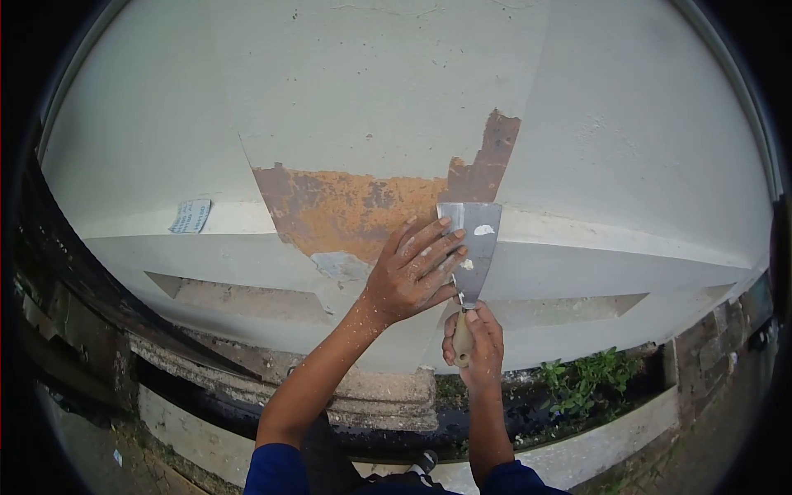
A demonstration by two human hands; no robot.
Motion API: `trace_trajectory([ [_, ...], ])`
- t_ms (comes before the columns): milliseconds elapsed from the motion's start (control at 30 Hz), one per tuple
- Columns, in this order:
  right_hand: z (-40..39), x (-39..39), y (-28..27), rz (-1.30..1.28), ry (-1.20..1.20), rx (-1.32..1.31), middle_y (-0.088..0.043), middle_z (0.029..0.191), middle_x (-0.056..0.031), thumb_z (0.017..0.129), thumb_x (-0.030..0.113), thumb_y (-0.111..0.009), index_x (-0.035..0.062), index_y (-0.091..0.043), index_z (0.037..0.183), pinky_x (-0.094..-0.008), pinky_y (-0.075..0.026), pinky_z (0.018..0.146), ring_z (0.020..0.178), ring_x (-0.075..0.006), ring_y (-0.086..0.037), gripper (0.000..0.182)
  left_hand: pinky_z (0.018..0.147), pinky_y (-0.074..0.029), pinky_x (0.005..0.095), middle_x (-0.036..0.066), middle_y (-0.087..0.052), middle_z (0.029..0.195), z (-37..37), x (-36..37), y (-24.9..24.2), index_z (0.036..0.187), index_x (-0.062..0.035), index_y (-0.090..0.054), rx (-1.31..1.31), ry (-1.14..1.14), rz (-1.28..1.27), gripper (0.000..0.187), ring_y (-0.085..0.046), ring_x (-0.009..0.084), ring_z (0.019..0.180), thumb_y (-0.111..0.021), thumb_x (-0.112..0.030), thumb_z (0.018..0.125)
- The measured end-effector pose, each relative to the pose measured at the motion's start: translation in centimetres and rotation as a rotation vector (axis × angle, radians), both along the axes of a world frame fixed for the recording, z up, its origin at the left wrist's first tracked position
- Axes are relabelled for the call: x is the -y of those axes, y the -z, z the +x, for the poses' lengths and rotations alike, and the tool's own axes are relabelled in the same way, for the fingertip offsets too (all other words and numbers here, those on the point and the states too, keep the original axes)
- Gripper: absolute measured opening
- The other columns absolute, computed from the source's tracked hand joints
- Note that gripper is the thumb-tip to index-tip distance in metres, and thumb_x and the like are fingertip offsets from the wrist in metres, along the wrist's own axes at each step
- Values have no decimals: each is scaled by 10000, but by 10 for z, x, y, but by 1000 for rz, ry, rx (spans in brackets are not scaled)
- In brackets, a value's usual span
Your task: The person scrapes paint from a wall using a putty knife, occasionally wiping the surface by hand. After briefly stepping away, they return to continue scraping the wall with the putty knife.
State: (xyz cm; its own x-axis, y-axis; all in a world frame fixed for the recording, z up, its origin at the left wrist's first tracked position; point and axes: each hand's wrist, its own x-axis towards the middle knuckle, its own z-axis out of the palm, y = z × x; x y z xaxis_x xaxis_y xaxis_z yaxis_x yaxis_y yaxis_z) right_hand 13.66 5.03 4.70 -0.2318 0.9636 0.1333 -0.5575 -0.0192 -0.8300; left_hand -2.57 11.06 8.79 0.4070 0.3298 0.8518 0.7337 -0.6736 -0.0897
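My right hand [478, 342] is wrapped round the pale handle of a wide putty knife [483, 247]. The metal blade points up the wall, with white paint flakes stuck on it. My left hand [417, 272] lies with fingers stretched out, the fingertips over the left edge of the blade. Behind and above the hands, the white wall [371, 91] has a bared patch [346, 206] of orange and brown-grey with ragged paint edges. A narrow brown strip [488, 157] of it runs up above the blade. White specks dot my left forearm.
A small blue-and-white printed paper [190, 216] is on the wall ledge at left. Below are recessed slots [247, 299], a rough concrete step [379, 400], a dark gutter with green plants [590, 384], and a concrete kerb [594, 437]. A dark curved bar [107, 268] crosses at left.
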Motion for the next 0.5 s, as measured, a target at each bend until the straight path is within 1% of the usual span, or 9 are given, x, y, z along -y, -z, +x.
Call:
trace_trajectory([
  [100, -6, -3, 3, 29, 10, -22, -555, 752, -91, 982, 227, -435, 21, -468, 1230, -241, -400, 415, 484, -128, -507, 323, 1095, -308, 479, -31, -577, 1289, -4, -9, -4, 1074, -205, -670, -42, -14, 58, 446, -462, 182, 1274, -734, -410, 683],
  [167, -9, -4, 5, 47, 19, -26, -552, 769, -116, 977, 233, -434, 14, -428, 1261, -251, -402, 403, 468, -148, -504, 359, 1059, -336, 470, -28, -616, 1235, -5, -12, -11, 1031, -201, -687, -45, 5, 113, 409, -515, 202, 1221, -734, -408, 681],
  [200, -9, -2, 4, 58, 22, -57, -553, 779, -119, 980, 231, -430, 19, -378, 1311, -252, -405, 405, 471, -148, -506, 397, 1041, -351, 466, -26, -636, 1208, -6, -12, -13, 1010, -199, -696, -48, 12, 135, 391, -541, 212, 1195, -733, -407, 680],
  [267, -11, 6, -2, 75, 27, -124, -554, 799, -126, 985, 229, -420, 28, -278, 1412, -253, -411, 411, 477, -148, -509, 493, 1020, -362, 458, -37, -649, 1182, -6, -11, -16, 985, -209, -706, -41, 6, 131, 365, -553, 205, 1181, -733, -406, 679],
  [367, -14, 14, -11, 67, 3, -104, -550, 822, -130, 991, 229, -405, 64, -102, 1493, -244, -407, 402, 465, -135, -501, 609, 990, -375, 443, -46, -658, 1166, -8, -14, -15, 964, -217, -713, -34, 23, 139, 343, -567, 199, 1163, -735, -413, 683],
  [467, -14, 13, -9, 85, 99, 3, -545, 793, -116, 996, 221, -400, 67, -84, 1500, -220, -392, 387, 452, -106, -488, 615, 960, -388, 426, -49, -663, 1154, -6, -21, -15, 951, -229, -715, -4, 27, 172, 336, -576, 186, 1148, -737, -431, 684],
  [500, -15, 10, -12, 111, 129, 40, -542, 780, -109, 996, 217, -401, 63, -97, 1499, -214, -384, 381, 447, -97, -480, 607, 950, -393, 420, -50, -665, 1149, -5, -21, -14, 947, -234, -716, 10, 21, 181, 334, -578, 179, 1142, -738, -438, 683],
])
